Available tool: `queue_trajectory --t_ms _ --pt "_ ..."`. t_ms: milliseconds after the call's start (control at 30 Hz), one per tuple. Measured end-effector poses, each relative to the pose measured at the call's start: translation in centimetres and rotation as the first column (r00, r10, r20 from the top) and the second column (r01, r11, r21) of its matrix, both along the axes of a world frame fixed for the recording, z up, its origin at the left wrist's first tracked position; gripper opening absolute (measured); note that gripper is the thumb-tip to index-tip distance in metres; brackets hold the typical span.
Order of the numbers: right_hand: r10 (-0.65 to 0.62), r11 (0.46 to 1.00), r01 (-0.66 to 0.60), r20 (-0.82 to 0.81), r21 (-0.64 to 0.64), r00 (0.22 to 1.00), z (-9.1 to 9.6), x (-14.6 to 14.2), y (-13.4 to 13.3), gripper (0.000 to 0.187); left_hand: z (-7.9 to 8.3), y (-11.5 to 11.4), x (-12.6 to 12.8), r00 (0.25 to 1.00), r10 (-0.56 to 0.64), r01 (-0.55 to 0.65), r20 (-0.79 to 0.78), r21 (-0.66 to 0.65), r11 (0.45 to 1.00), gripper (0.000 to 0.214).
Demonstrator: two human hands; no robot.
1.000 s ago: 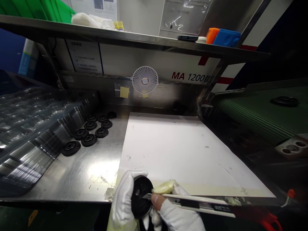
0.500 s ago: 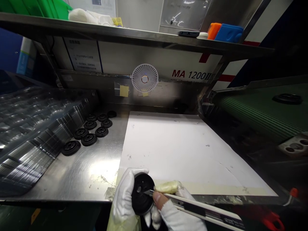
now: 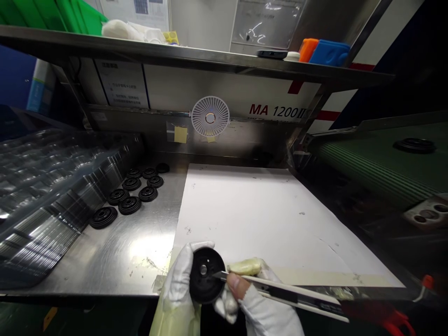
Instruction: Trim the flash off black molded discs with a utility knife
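Left hand point(image 3: 179, 284) around black disc point(image 3: 207, 275)

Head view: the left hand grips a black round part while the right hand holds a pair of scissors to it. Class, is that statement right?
No, the tool is wrong. In the head view, the right hand holds a utility knife, not scissors, to the black round part, which the left hand grips.

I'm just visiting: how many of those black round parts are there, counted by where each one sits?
Black discs on the steel counter: 9
Black disc in the left hand: 1
Black disc on the green belt: 1
Total: 11
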State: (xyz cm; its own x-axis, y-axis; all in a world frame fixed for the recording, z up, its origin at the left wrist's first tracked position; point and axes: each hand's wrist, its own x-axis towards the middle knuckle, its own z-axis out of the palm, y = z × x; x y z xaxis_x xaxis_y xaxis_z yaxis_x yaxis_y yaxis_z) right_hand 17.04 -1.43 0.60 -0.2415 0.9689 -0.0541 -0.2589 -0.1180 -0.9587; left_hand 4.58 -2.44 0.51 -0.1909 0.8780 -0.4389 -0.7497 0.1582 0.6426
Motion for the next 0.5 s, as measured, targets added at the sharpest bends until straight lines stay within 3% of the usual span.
queue_trajectory --t_ms 200,300,400,500 --pt "-0.099 0.995 0.097 -0.053 -0.032 0.994 0.5 1.2 1.1 0.016 0.1 0.0 0.0 0.996 0.004 -0.007 0.084 0.044 0.999 0.041" --pt "-0.158 0.987 0.155 -0.066 -0.045 0.985 0.2 1.2 1.1 0.015 -1.0 0.1 0.0 0.988 -0.022 0.008 0.151 0.095 0.995 0.035" --pt "-0.177 0.983 0.173 -0.074 -0.057 0.981 -0.3 0.7 1.1 0.018 -2.2 0.3 0.3 0.982 -0.044 0.001 0.181 0.228 0.974 0.036" --pt "-0.167 0.984 0.161 -0.080 -0.081 0.983 -0.9 0.2 1.1 0.017 -2.6 0.3 0.8 0.980 -0.013 -0.038 0.199 0.250 0.967 0.036"
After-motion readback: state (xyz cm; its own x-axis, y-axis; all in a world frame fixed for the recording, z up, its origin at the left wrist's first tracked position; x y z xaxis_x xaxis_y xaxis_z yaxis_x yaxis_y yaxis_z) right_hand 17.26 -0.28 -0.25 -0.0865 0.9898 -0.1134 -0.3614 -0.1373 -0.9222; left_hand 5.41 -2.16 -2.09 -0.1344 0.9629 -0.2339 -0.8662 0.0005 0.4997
